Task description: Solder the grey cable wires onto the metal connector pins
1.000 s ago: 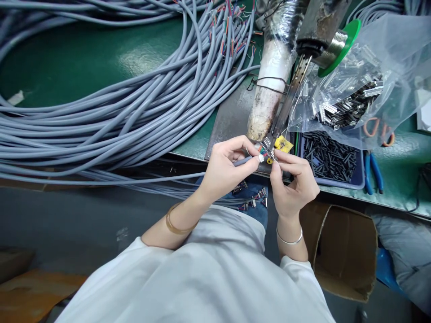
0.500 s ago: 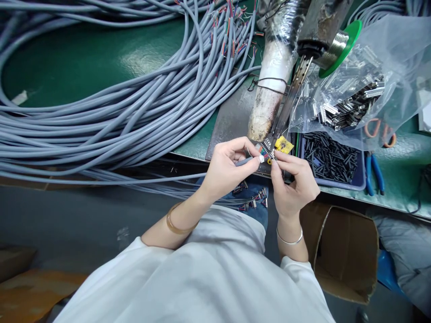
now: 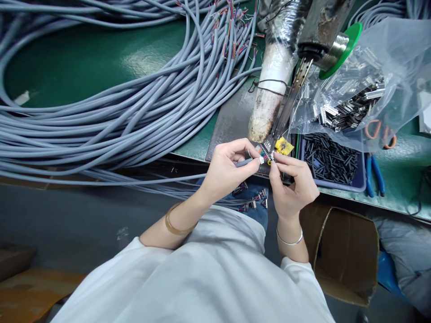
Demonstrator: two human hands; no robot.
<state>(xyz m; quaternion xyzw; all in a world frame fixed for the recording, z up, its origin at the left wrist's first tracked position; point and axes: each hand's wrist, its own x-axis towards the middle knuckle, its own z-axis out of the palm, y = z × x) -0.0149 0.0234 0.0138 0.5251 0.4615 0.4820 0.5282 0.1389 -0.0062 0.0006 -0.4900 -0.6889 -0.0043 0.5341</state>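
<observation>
My left hand [image 3: 232, 166] is closed around the end of a grey cable [image 3: 243, 163], thumb and forefinger pinching near its stripped tip. Thin coloured wires fan out from that tip toward a small metal connector [image 3: 267, 146]. From the other side, my right hand [image 3: 292, 179] pinches the connector's near edge between thumb and forefinger. Just above the connector is the lower end of a soldering iron [image 3: 286, 112], its tip hidden near the work. A yellow piece [image 3: 283, 146] lies right beside my right fingertips.
Many grey cables [image 3: 134, 116] cover the bench's left. A solder spool [image 3: 340, 51], a plastic bag of connectors [image 3: 353, 105], a tray of black tubes [image 3: 332, 159] and blue-orange pliers [image 3: 375, 175] stand at right. Finished-looking connectors [image 3: 254, 202] hang over my lap; a cardboard box [image 3: 346, 255] stands below.
Both hands keep their grips at nearly the same spot. My right hand has shifted very slightly left; the cable and connector have hardly moved.
</observation>
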